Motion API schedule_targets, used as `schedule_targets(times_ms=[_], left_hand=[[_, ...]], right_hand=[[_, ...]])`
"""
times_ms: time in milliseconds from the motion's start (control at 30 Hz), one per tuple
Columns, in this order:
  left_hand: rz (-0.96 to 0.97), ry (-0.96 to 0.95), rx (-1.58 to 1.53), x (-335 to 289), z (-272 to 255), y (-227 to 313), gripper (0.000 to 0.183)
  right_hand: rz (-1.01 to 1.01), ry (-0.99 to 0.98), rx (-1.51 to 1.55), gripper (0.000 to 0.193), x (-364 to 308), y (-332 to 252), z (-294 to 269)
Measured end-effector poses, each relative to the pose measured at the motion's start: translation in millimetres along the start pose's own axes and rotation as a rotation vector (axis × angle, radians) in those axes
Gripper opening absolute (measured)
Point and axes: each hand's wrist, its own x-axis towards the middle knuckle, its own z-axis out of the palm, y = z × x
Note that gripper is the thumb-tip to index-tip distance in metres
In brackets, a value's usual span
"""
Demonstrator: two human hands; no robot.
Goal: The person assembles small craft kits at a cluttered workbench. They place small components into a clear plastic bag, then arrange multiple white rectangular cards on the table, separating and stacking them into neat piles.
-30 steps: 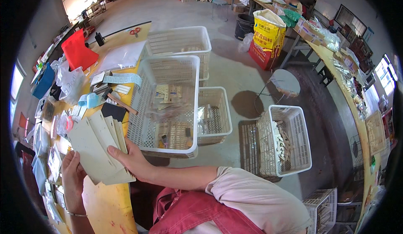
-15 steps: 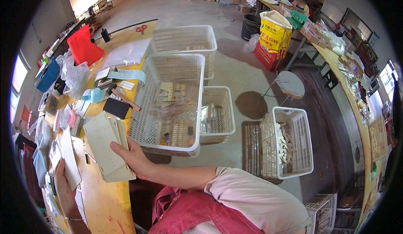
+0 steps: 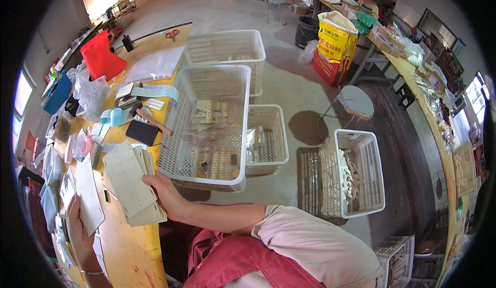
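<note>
your right hand (image 3: 164, 191) has its fingers (image 3: 151, 180) curled over the near edge of a stack of pale cards (image 3: 135, 187), clamped on it, thumb side hidden under the pile. the stack sits on the yellow bench (image 3: 129, 252) just beside the big white basket (image 3: 206, 127), fanned a little, the top card flat and tilted away from you, pale cream with tiny holes along it. your left hand (image 3: 77, 226) grips a single card (image 3: 89, 201) of the same kind, fingers closed on its lower edge, card held upright-ish, well apart from the stack.

risk here, as i judge it: that stack is already splayed, and your grip is only on one corner, so the lower cards could slide out and spill off the bench edge towards your lap. the one card in your left hand looks thin and could bend if you pinch harder.

further out: a black pad (image 3: 141, 132) and a wooden stick (image 3: 154, 123) lie near the basket, a blue tape roll (image 3: 114, 117) beyond them, clear bags (image 3: 91, 95) and a red bag (image 3: 101, 56) up the bench. a smaller basket (image 3: 267, 140) stands on the floor, another basket (image 3: 356, 177) off to the right.
</note>
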Motion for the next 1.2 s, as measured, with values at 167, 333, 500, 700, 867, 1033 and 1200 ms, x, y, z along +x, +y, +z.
schedule_targets(times_ms=[167,333,500,700,867,1033,1200], left_hand=[[0.011,-0.037,0.035,4,8,1,0.034],[0.022,-0.051,0.058,7,11,1,0.035],[0.023,-0.066,0.104,4,23,2,0.035],[0.02,-0.04,0.116,-1,33,3,0.035],[-0.002,-0.041,0.107,-1,25,1,0.037],[0.009,0.077,0.07,2,19,-3,0.037],[0.004,0.016,0.076,2,19,-4,0.036]], right_hand=[[-0.029,0.006,0.031,0.036,3,1,-3],[-0.07,-0.004,0.005,0.035,6,0,-8],[-0.035,0.003,0.014,0.039,6,-6,-10],[-0.04,0.014,0.007,0.037,6,-5,-10],[-0.063,0.002,-0.008,0.036,9,2,-13],[-0.031,-0.003,-0.015,0.036,11,4,-16],[-0.046,-0.018,-0.032,0.036,12,3,-14]])
